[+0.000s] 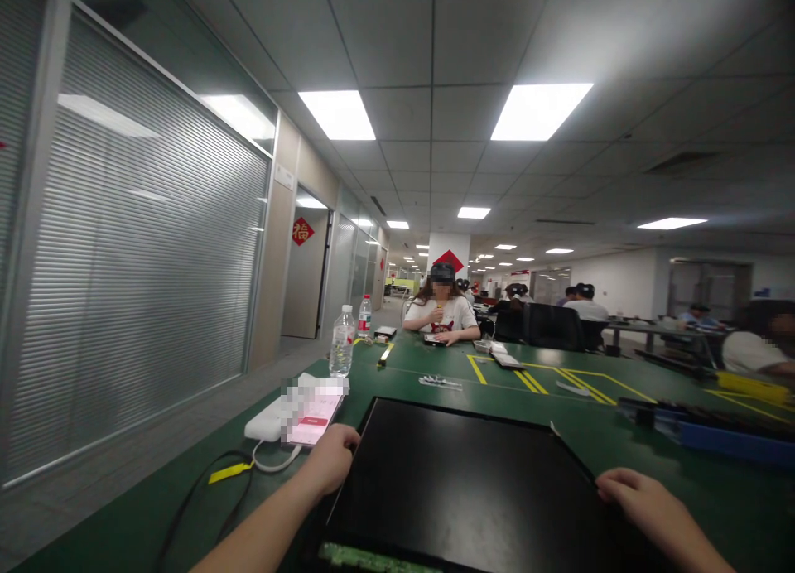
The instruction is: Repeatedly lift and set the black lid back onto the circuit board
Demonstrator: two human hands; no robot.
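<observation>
A black LCD screen panel [472,474] lies in front of me over the green table. A strip of green circuit board [373,559] runs along its near edge, partly cut off at the bottom of the view. My left hand [335,461] is closed around the panel's left edge, with the fingertips hidden at the rim. On the other side, my right hand [630,486] pinches the right edge between thumb and fingers. A small pale tab [555,428] sticks up at the far right corner.
Left of the panel are a phone [316,420], a white power bank [264,424] with cable, and a black strap [186,494]. Water bottles [341,341] stand beyond. A blue tray [733,440] sits right. Across the green table [397,373] sits a person [440,312].
</observation>
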